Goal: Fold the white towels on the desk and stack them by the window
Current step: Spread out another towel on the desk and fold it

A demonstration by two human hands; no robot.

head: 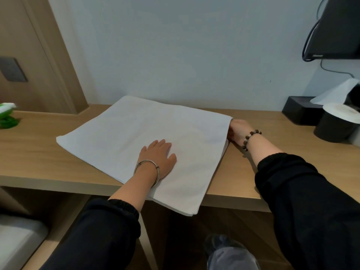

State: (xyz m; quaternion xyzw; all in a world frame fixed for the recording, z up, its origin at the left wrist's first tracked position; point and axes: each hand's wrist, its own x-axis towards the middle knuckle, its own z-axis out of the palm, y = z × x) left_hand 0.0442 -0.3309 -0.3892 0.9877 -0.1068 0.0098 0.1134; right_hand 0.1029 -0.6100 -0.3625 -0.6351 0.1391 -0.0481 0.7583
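A white towel [140, 137], folded into a wide flat rectangle, lies on the wooden desk [39, 156]; its near right corner hangs over the desk's front edge. My left hand [158, 157] presses flat on the towel's near middle, fingers straight. My right hand [236, 131] is at the towel's right edge, with its fingers tucked under the top layer and hidden by the cloth. Both arms wear black sleeves, with a bangle on the left wrist and a bead bracelet on the right.
A black tissue box [300, 112] and a black round holder with a paper roll [337, 123] stand at the desk's right end. A green and white object [6, 115] sits at the far left. A black screen [337, 30] hangs on the wall at the upper right.
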